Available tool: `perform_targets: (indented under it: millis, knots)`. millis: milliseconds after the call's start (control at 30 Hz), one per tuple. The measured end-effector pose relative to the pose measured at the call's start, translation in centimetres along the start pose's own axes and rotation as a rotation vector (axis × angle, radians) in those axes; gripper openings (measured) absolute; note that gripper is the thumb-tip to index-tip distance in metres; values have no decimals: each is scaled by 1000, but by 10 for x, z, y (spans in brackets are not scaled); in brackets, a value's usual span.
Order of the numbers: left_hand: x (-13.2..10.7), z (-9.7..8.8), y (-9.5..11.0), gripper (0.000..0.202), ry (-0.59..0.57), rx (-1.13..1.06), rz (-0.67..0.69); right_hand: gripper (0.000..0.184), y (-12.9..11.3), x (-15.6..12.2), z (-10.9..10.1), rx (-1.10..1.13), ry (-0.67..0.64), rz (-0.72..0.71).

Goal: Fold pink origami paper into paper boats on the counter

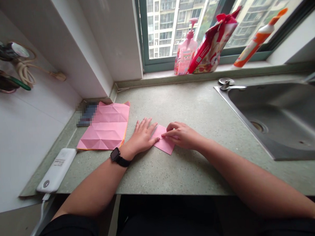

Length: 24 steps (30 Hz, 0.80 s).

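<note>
Right hand (183, 135): fingers curled, forefinger tip on the pink paper (167, 146); whether they pinch it cannot be told.
Left hand (142, 138): palm down, fingers spread, thumb at the paper's left part.
Paper: flat, folded, centre of frame, between the hands.
Counter (186, 174): speckled, grey-green.

A kitchen: a steel sink (285, 121) is set into the speckled desk (191, 175), and a pump bottle (185, 56) stands on the windowsill (159, 75).
</note>
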<state>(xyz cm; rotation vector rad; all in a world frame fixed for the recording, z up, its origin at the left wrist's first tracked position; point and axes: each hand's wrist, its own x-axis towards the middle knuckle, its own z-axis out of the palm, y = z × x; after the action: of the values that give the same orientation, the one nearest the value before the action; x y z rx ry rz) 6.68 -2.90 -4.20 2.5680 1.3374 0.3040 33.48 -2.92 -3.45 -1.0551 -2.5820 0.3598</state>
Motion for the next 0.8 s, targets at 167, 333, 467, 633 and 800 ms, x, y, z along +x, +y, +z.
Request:
perform_targets:
  millis: [167, 333, 467, 633, 800]
  knots:
    - [-5, -9, -10, 78, -47, 3, -24, 24, 1, -1, 0, -14, -5, 20]
    - [-7, -21, -12, 83, -109, 32, -69, 23, 1, 0, -1, -5, -19, 30]
    - [-9, -32, -14, 88, -164, 40, -117, 23, 1, 1, -1, -8, -25, 34]
    - [-11, -34, -24, 90, -159, 7, -130, 25, 2, 1, -1, 5, -22, 22]
    - [-12, -37, -27, 75, -4, -64, -10, 22, 3, 1, 1, 18, 10, 7]
